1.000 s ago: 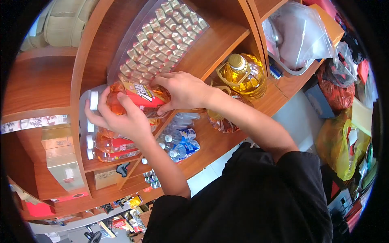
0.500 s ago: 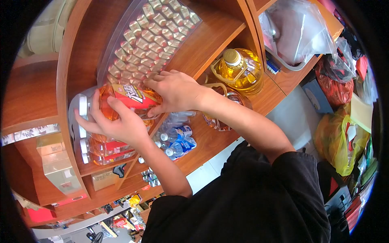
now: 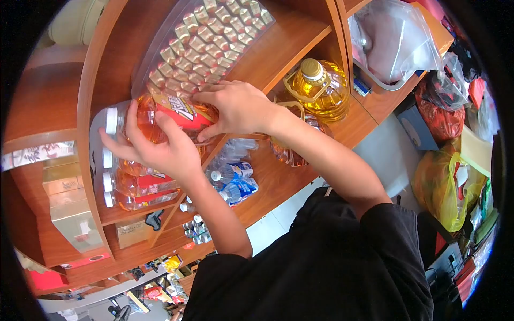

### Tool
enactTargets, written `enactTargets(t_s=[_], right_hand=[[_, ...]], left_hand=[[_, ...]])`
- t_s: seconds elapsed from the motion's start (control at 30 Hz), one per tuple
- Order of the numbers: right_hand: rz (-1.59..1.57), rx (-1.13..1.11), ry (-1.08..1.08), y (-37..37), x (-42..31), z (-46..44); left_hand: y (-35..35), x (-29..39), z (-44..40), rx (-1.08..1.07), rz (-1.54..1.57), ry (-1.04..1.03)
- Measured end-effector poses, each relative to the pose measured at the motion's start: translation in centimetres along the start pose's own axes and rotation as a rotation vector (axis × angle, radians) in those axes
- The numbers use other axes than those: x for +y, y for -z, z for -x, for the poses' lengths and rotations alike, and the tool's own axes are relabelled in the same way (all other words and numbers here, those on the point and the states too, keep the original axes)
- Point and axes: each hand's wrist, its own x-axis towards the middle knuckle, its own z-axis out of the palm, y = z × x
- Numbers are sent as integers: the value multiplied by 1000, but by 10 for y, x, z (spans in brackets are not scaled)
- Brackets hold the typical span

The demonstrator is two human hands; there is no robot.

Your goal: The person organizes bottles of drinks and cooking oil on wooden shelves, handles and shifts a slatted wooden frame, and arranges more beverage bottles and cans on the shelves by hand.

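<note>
A bottle of amber drink [image 3: 184,111] with a red and gold label lies on its side on a wooden shelf, white cap toward the left. My left hand [image 3: 168,152] is on its neck end, fingers spread around it and the thumb across its side. My right hand [image 3: 235,109] curves over the base end, thumb on the near side and fingers on the far side. More bottles of the same kind [image 3: 142,184] lie alongside, their white caps lined up. Behind the hands is a clear tray of gold-wrapped pieces [image 3: 201,51].
A large jug of yellow oil [image 3: 326,88] stands right of my right hand, with another handled jug [image 3: 300,128] partly behind my forearm. Small water bottles [image 3: 233,184] lie below. Boxes [image 3: 75,206] fill the left compartment; bags [image 3: 447,182] are piled at right.
The view has shifted slightly, and the hands and bottle appear a little higher in it. Both hands stay on the same bottle.
</note>
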Motion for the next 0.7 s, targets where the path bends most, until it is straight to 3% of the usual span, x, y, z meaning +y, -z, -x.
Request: enactTargets(t_s=[0.1, 0.33, 0.43, 0.53, 0.6, 0.7], right_hand=[[-3, -22, -45, -1, -3, -3], [143, -2, -11, -2, -6, -4], [125, -4, 9, -8, 1, -6], [102, -95, -45, -4, -7, -7], [120, -27, 60, -16, 11, -7], [-62, -173, -49, -9, -9, -6]], left_hand=[[5, -8, 2, -29, -47, -61], [62, 6, 0, -190, 188, 42], [104, 7, 8, -245, 530, -1], [152, -8, 15, -365, 883, -344], [180, -6, 21, -350, 1014, -368], [216, -7, 41, -299, 1121, -375]])
